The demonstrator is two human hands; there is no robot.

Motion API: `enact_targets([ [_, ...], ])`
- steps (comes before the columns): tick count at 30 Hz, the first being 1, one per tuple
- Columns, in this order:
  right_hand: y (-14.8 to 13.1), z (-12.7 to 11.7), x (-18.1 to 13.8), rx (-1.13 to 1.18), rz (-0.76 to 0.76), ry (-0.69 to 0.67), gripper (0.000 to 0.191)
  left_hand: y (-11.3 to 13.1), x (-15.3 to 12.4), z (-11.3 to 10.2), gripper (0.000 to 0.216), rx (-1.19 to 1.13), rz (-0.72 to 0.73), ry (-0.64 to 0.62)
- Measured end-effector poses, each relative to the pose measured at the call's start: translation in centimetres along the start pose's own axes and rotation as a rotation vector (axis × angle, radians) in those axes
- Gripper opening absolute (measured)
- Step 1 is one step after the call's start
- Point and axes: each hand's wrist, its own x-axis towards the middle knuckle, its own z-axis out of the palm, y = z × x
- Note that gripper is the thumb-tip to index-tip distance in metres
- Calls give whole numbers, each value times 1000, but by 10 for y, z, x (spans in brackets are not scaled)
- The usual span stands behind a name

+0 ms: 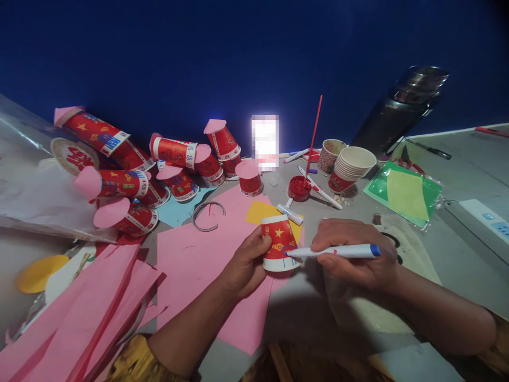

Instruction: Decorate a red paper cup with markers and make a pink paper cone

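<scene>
My left hand (250, 260) is wrapped round a red paper cup (279, 237), held upside down with its white rim at the bottom. Gold patterns and a star cover the cup, and blue lines are drawn near its rim. In my right hand (358, 254) is a white marker (342, 251) with a blue end, its tip touching the cup's lower right side. Pink paper sheets (199, 265) lie under my left hand. Just behind the cup are a yellow paper piece (258, 212) and a small white T-shaped tool (290, 213).
At the left lean several red cups with pink cone tops (175, 154). Behind stand a red paint pot (299, 188) with a brush, stacked paper cups (352, 164) and a dark thermos (401, 106). A power strip (481, 223) lies right, near a green packet (405, 193). A plastic bag (35, 175) sits far left.
</scene>
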Motion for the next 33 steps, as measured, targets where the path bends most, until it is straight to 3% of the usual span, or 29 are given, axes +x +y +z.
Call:
enact_targets([
  [3,-1,-2,0,-14,21,-47,10,-1,1,-1,52,6,2,4],
  [8,0,0,-2,-47,-10,46,14,-3,1,1,55,17,8,-2],
  [13,-3,0,-1,-50,25,-49,17,-3,1,2,56,34,50,23],
  [18,-1,-1,1,-45,-17,3,12,-4,1,1,55,36,33,50],
  [23,1,-1,1,-31,43,-57,11,-3,2,1,57,54,45,76],
  [28,2,2,-2,-16,48,17,8,-2,1,2,55,51,37,84],
  [33,1,2,-1,21,57,-54,10,-3,1,1,58,44,46,94],
])
